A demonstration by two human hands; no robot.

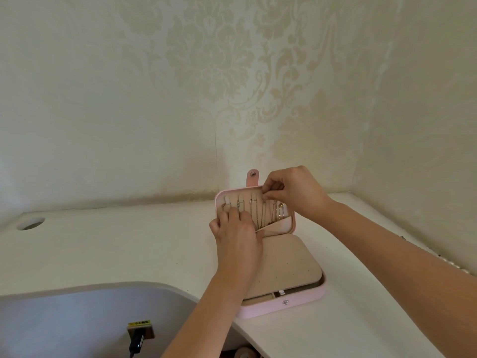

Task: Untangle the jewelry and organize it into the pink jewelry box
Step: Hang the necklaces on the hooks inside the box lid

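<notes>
The pink jewelry box (304,303) lies open on the white desk (129,249), and its lid (292,223) stands upright with several chains (254,215) already hanging side by side on the lining. The right hand (296,192) pinches with thumb and forefinger at the top of the lid, apparently on the upper end of one chain (265,211); the detail is too small to be sure. The left hand (237,236) rests its bent fingers on the lower left of the lining, and it cannot be told whether it holds anything. To do this step well, the left hand should probably steady the lid while the right seats the chain fully on its hook, keeping it straight and apart from its neighbours above the beige flap (286,264).
</notes>
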